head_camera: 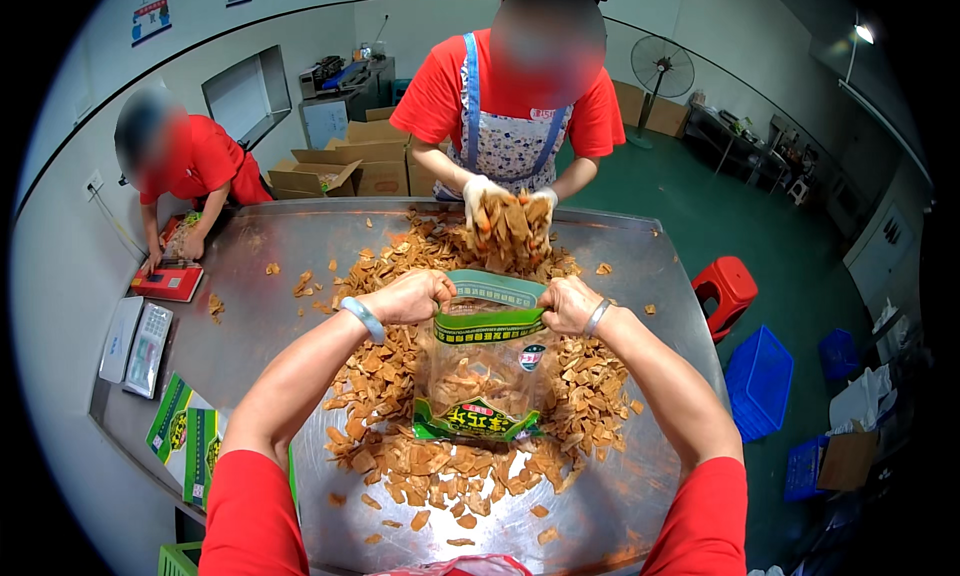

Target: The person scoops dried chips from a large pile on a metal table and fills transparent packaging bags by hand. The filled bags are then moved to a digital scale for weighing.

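My left hand [415, 296] grips the left corner of the mouth of a green-and-clear plastic pouch [480, 366], and my right hand [568, 306] pinches the right corner. Between them the pouch mouth [491, 295] is spread wide. Brown food pieces show through the pouch's clear front, though some may lie behind it. All around it spreads a loose heap of dried brown slices [585, 381]. Just beyond the mouth, a co-worker's gloved hands [514, 216] hold up a double handful of the slices.
The steel table [262, 351] has raised edges. At left are a digital scale [146, 343], flat printed pouches [187, 433] and a red sealing device [169, 280] under another person's hands. A red stool [724, 291] and blue crates [757, 381] stand on the floor at right.
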### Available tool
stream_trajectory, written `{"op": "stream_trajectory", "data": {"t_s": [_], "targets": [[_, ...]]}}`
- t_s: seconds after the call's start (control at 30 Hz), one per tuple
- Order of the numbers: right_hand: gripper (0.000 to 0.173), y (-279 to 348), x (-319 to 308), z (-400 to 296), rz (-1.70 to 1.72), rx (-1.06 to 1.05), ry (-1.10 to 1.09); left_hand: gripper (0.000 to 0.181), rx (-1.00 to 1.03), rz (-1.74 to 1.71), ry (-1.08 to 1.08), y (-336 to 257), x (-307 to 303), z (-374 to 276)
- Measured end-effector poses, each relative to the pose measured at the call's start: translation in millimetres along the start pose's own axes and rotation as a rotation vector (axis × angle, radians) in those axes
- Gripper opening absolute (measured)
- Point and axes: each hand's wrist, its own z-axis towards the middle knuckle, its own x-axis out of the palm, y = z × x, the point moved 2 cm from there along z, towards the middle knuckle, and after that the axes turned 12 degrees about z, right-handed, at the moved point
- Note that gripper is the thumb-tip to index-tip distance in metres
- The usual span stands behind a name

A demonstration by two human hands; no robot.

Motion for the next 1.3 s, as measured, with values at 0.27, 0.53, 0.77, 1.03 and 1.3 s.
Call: {"op": "stream_trajectory", "data": {"t_s": [0.27, 0.53, 0.77, 1.03, 1.3], "targets": [[0.024, 0, -5, 17, -0.011, -0.019, 0.073, 0.017, -0.036, -0.005, 0.019, 16, -1, 10], [0.011, -17, 6, 15, 0.048, -0.07, 0.123, 0.008, -0.147, 0.009, 0.168, 16, 1, 10], [0.014, -27, 20, 21, 0.032, -0.173, 0.055, 0.019, 0.061, 0.27, 0.004, 34, 14, 9], [0.008, -9, 11, 12, -0.01, -0.226, 0.052, 0.022, 0.066, 0.337, 0.071, 18, 1, -4], [0.008, 47, 18, -61, 0.08, -0.093, 0.219, 0.019, 0.149, 0.174, 0.191, -22, 5, -77]]}}
